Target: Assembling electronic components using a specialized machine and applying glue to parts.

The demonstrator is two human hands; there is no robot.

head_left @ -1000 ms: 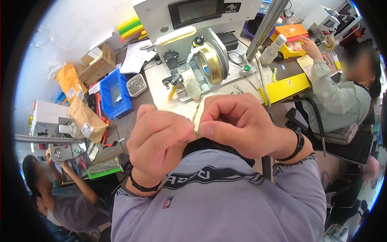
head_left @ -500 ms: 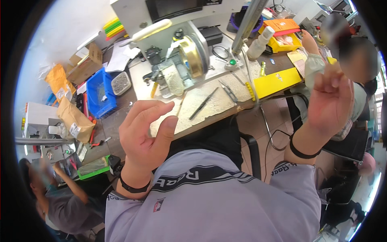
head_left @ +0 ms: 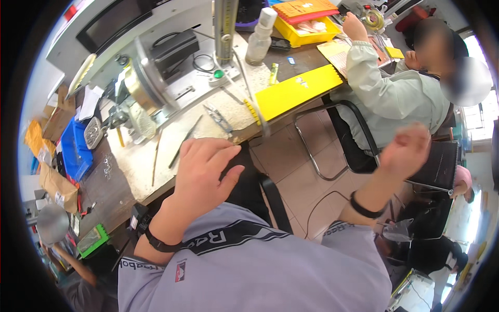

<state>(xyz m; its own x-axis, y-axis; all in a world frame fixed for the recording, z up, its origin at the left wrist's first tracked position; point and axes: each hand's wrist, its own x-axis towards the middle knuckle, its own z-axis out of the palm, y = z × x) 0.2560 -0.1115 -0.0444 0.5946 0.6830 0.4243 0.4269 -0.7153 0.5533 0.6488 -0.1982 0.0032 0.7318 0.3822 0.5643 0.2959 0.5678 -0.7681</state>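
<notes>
My left hand (head_left: 205, 171) hovers over the front edge of the workbench, thumb and fingers apart, holding nothing. Close beyond its fingers, a thin dark pointed tool (head_left: 185, 141) lies on the worn pale work surface (head_left: 169, 143). A pair of small metal pliers (head_left: 218, 118) is a little farther right, and a slim brown stick (head_left: 157, 157) rests to the left. My right hand (head_left: 405, 151) is raised off to the right, away from the bench. It is blurred with its fingers seemingly curled, and nothing shows in it.
A machine with a gold-coloured wire spool (head_left: 141, 91) stands at the back. Right of it are a clear bottle (head_left: 259, 39), a yellow board (head_left: 299, 93) and a yellow bin (head_left: 304, 32). A blue tray (head_left: 75, 151) lies left. A co-worker in a pale jacket (head_left: 397, 96) sits right.
The view has swung right, so the bench things sit farther left. My left hand is now nearer the pliers, fingers still apart. My right hand has dropped and its fingers look more curled.
</notes>
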